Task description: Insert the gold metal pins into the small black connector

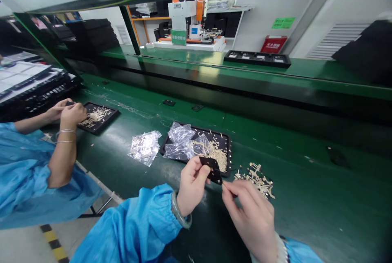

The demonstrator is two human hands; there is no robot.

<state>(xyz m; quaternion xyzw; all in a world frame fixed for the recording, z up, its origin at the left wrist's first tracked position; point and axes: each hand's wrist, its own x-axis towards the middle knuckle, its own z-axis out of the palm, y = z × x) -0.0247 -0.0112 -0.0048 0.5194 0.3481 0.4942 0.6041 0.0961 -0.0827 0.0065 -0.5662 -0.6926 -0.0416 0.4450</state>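
My left hand [193, 183] pinches a thin black plate [211, 169] with small cut-outs between thumb and fingers, holding it tilted above the table. At the plate's lower right corner, the thumb and forefinger of my right hand [249, 210] are pressed together; whatever they grip is too small to make out. Behind the plate lies a black tray [228, 142] with many small beige pieces [218, 157] and clear plastic bags [180, 142]. Right of it, a loose heap of beige scraps [255, 179] is on the table, partly behind my right hand.
More clear bags [145, 146] lie left of the tray on the green table [128, 120]. At the left, a co-worker's hands [72, 114] work over another black tray [102, 124]. Small black plates [169, 102] lie farther back. A raised shelf [199, 56] bears a long black tray [257, 59].
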